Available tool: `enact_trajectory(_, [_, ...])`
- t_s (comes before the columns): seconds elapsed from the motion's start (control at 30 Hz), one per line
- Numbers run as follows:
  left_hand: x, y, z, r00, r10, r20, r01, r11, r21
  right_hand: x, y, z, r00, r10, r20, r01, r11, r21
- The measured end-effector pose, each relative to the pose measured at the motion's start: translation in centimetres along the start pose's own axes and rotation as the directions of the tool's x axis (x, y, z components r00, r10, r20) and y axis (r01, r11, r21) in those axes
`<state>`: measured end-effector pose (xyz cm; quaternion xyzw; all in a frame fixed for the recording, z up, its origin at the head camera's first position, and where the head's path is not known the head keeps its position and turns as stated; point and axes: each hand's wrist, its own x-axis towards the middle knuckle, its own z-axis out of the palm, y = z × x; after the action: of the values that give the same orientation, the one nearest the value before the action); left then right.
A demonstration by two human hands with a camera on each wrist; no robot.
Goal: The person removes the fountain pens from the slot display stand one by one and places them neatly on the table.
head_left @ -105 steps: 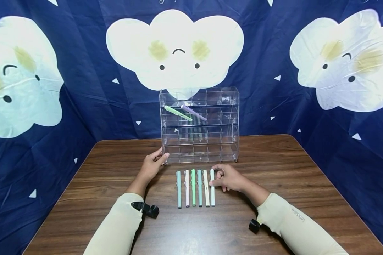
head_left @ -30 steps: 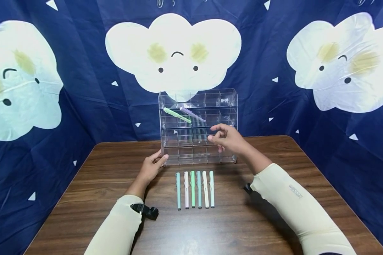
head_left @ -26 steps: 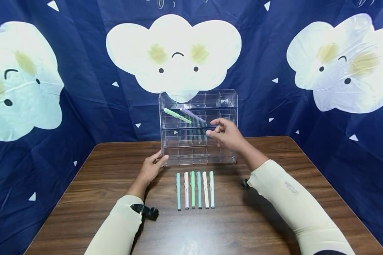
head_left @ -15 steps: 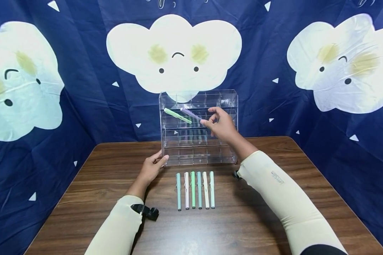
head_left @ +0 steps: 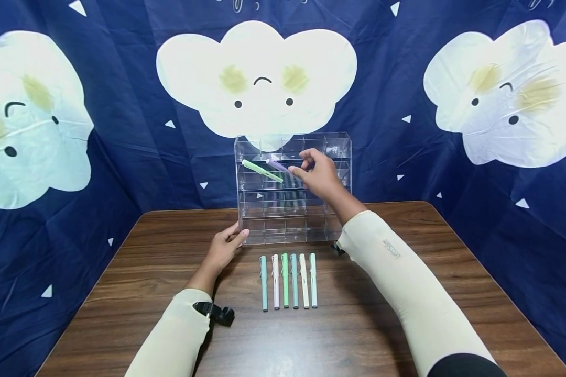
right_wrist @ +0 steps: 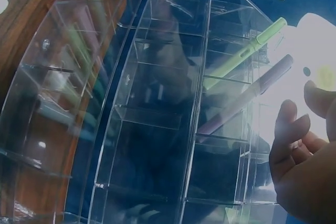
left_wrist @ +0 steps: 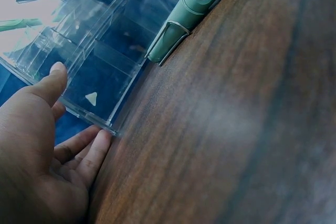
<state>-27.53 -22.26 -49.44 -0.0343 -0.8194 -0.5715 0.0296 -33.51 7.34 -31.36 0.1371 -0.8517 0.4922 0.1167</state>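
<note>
A clear acrylic rack [head_left: 273, 230] with rows of compartments stands upright at the back of the table. My left hand [head_left: 222, 248] grips its lower left corner, thumb in front and fingers round the side edge. In the rack's second row from the top, a light green pen [head_left: 259, 170] and a purple pen [head_left: 276, 165] lean to the left. Beside the purple pen is my right hand [head_left: 320, 175], its fingers loosely bent and nothing between them. In the right wrist view a gap shows between that hand and the purple pen [right_wrist: 247, 95].
Several capped pens lie in a row before the rack, from a teal pen [head_left: 264, 283] at the left to a pale mint pen [head_left: 313, 280] at the right. Wood-grain table [head_left: 382, 324] surrounds them. A dark blue cloth [head_left: 387, 115] with clouds hangs behind.
My right hand has risen from the pale mint pen at the row's right end to the rack, then moved up and left to the purple pen. My left hand keeps its grip on the rack.
</note>
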Motion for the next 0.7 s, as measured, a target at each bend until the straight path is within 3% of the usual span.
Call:
enact_trajectory(0.23, [0.1,0.0,-0.1,1.000,-0.015,-0.012,0.015,1.000,0.005,0.9,-0.2,1.0,0.998,0.017,0.063,-0.014,0.999,-0.048])
enact_trajectory(0.4, [0.1,0.1,0.0,1.000,-0.011,-0.012,0.011,1.000,-0.001,1.2,-0.2,1.8,0.998,0.044,0.055,-0.039,0.996,-0.083])
enact_trajectory(0.7, [0.2,-0.1,0.1,1.000,-0.005,-0.017,0.005,1.000,-0.011,1.7,0.5,3.0,0.996,0.057,0.067,-0.054,0.998,-0.043])
